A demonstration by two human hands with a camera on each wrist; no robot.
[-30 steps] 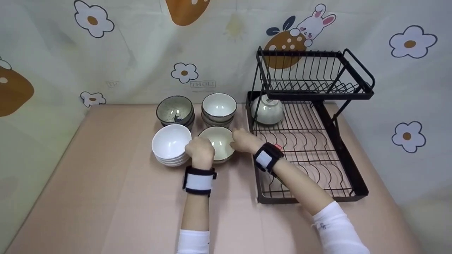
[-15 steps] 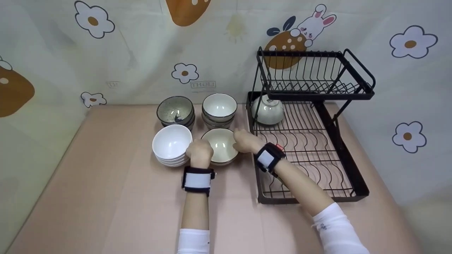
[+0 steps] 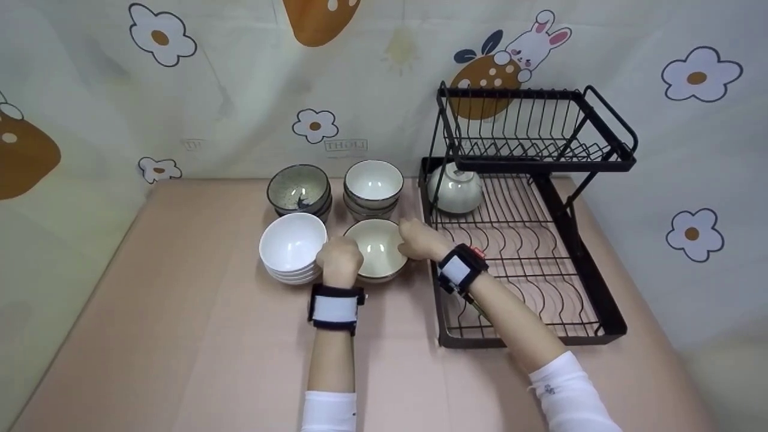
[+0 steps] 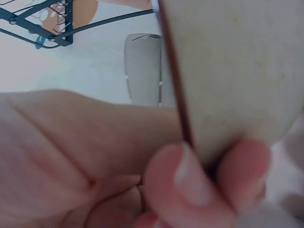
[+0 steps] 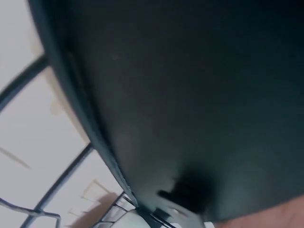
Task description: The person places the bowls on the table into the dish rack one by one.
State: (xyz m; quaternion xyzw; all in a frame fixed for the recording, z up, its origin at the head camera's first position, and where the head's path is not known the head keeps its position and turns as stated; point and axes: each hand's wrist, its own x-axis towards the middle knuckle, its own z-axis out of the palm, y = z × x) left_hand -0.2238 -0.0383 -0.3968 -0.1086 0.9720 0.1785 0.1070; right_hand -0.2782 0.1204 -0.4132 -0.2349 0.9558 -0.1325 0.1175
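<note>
"So, where's the bowl [image 3: 379, 249]?"
"Between white bowls [image 3: 293, 241] at nine o'clock and rack [image 3: 579, 249] at three: glossy, round, mouth up."
"Held how?"
"Left hand [image 3: 339, 258] pinches it at nine, right hand [image 3: 423, 240] grips near three."

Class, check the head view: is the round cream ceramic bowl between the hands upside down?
No, the cream bowl faces upward, its inside visible.

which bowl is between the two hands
The cream bowl, with the left hand and right hand at opposite sides of its rim. A white stack stands to its left, two more stacks behind, another bowl in the rack.
</note>
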